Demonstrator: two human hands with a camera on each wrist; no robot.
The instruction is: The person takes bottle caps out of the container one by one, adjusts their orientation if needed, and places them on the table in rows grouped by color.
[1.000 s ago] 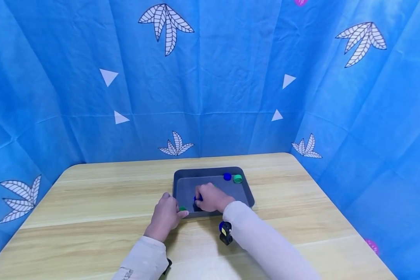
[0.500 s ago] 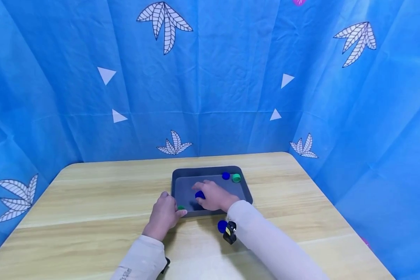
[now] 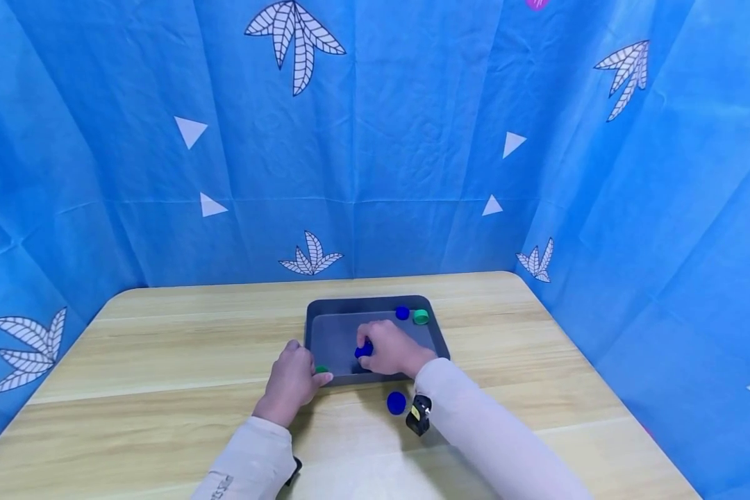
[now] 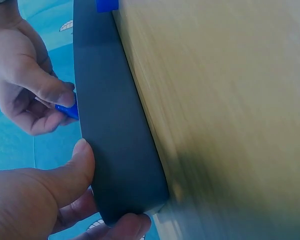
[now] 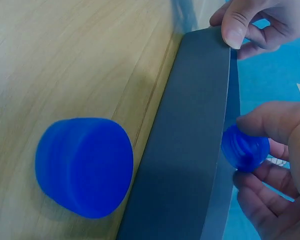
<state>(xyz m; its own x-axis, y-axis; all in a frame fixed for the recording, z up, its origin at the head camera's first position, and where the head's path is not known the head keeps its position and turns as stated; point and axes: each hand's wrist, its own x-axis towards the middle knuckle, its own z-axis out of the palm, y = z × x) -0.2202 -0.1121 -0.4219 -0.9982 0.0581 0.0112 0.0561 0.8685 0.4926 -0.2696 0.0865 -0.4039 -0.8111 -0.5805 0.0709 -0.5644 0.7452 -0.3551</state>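
My left hand (image 3: 292,380) grips the near-left corner of a dark grey tray (image 3: 375,304), its thumb against the front wall in the left wrist view. My right hand (image 3: 392,347) is over the tray and pinches a blue bottle cap (image 5: 245,148) between thumb and fingers. The held cap's hollow, ridged side shows in the right wrist view. Inside the tray, a green bottle cap (image 3: 321,370) lies by my left thumb, partly hidden by the front wall. Another blue cap (image 3: 402,312) and a green cap (image 3: 421,317) lie in the far-right corner.
One more blue cap (image 5: 85,165) stands on the wooden table (image 3: 181,361), just in front of the tray. Blue patterned cloth (image 3: 412,139) hangs behind and beside the table. A small black device (image 3: 419,415) is strapped at my right wrist.
My right hand has shifted right across the tray with the blue cap, its fingers now closer round it. The left hand keeps its place at the tray corner.
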